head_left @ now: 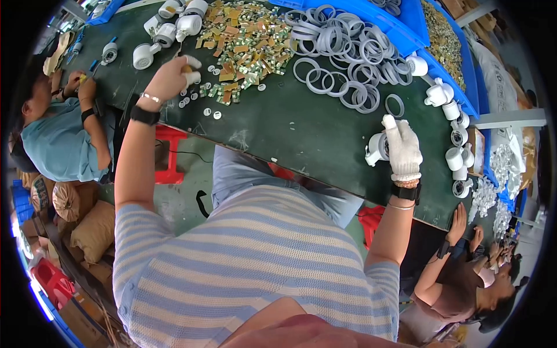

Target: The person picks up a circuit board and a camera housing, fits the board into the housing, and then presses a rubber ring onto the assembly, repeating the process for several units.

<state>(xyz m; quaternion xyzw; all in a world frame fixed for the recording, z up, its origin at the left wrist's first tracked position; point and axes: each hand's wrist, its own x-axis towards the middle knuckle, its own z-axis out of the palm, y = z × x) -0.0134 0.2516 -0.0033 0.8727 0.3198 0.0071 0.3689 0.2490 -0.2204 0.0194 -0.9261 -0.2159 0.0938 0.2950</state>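
My right hand (403, 145) wears a white knitted glove and is closed on a white camera housing (378, 148) with a dark round face, low over the table. Just beyond its fingertips lies a loose grey ring (394, 105). Farther left, my left hand (172, 80) has white coverings on its fingertips. Its fingers are bent together around something small and brownish that I cannot make out. Beside it spreads a heap of small tan and green circuit pieces (246, 43), with several white round discs (217, 115) at its near edge. White camera housings (165, 35) stand beyond my left hand.
Grey rings (342, 43) are heaped at the back middle, against a blue bin (383, 20). A row of white housings (457, 136) lines the right side. One person (64, 136) works at my left, others (464, 278) at my right. Red stools (169, 153) stand under the green table (278, 130).
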